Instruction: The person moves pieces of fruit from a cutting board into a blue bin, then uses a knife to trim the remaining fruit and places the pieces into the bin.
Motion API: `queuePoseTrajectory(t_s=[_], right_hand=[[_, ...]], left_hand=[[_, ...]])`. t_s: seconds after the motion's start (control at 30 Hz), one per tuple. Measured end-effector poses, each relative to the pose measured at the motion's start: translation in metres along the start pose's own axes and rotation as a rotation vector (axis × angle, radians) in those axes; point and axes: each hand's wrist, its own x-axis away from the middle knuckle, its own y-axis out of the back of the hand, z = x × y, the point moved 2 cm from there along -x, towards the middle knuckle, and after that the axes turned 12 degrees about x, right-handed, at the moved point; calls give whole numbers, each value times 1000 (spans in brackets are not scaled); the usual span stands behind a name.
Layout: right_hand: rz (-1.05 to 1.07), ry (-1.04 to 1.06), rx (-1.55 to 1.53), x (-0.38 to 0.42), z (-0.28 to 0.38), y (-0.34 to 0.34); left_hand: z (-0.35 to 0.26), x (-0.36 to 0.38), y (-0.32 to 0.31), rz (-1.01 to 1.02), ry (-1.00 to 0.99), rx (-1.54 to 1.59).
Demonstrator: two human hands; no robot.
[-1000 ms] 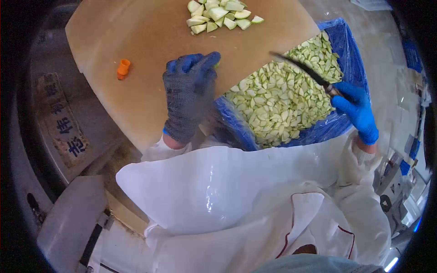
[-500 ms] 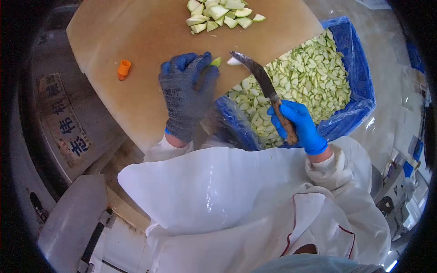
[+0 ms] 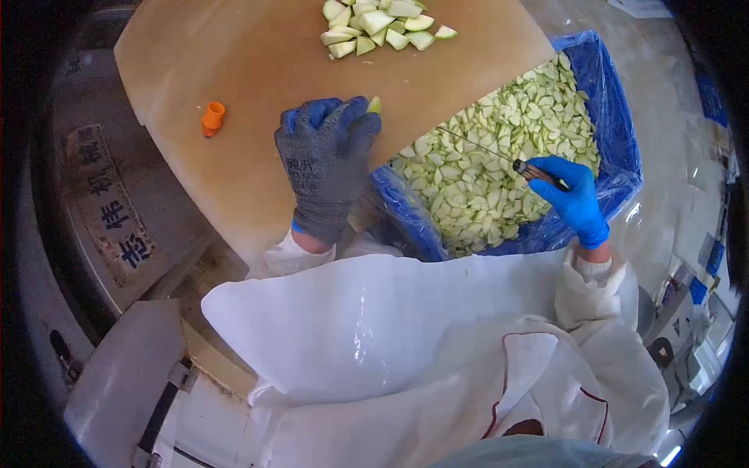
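Knife (image 3: 520,166) (edge-on) over green slices (image 3: 460,195)

Over the left grip (image 3: 324,168), matt grey knitted cloth, with smoother, rubbery-looking blue on the fingers (image 3: 355,108). Over the right grip (image 3: 576,199), thin blue rubber-like material, faintly glossy. Wood-like brown, fairly matt, on the knife handle (image 3: 540,173). Across the worktop (image 3: 250,148), smooth tan, plastic-looking, softly satin. Around the bin (image 3: 622,148), crinkled, glossy clear film (image 3: 409,214) over blue plastic. Down the apron (image 3: 312,324), smooth shiny white; on the sleeves (image 3: 593,304), matt cloth with ribbed cuffs (image 3: 593,269). Smooth rubber or plastic for the orange tube (image 3: 213,117).
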Motion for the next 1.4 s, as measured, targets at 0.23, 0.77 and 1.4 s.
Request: queuePoseTrajectory(t_s=[0.23,0.77,1.4], right_hand=[[-9,-198,-494,17,-9,-4],[235,-483,-1040,5,58,-115],[-326,-472,-548,30,39,-89]], left_hand=[[-2,4,-3,60,21,-47],[1,-2,0,9,-31,172],[-1,1,-3,26,-1,61]])
